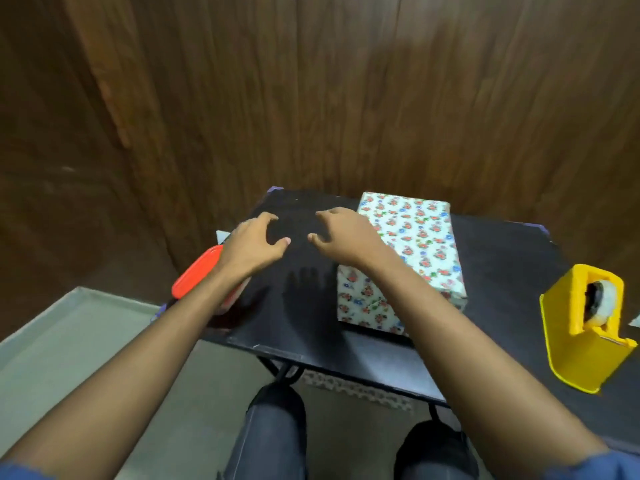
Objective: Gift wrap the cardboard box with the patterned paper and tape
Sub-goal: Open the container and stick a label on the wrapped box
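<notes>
- Cardboard box (405,258), already covered in the floral patterned paper on every face I can see, lies flat on the black counter (502,265), right of centre.
- Its long axis runs away from me, tilted a little so the far end leans left; the near short end shows folded flaps.
- My right hand (346,237) hovers just beside the box's left long edge, overlapping its near-left corner from this view; I cannot tell whether the wrist touches the paper. Fingers are spread and loosely curled, so that grip is wide and holds nothing.
- My left hand (254,242) hangs over bare counter to the left, apart from the box, fingers likewise splayed and empty.
- The right hand is clearly the nearer one; the box lies to its right.
- A yellow tape dispenser (585,327) stands at the counter's right edge, well apart from both hands.
- A red-lidded container (199,275) sits under my left forearm at the left edge.
- My judgement: wrapping looks essentially finished; any remaining check falls to the right hand.
</notes>
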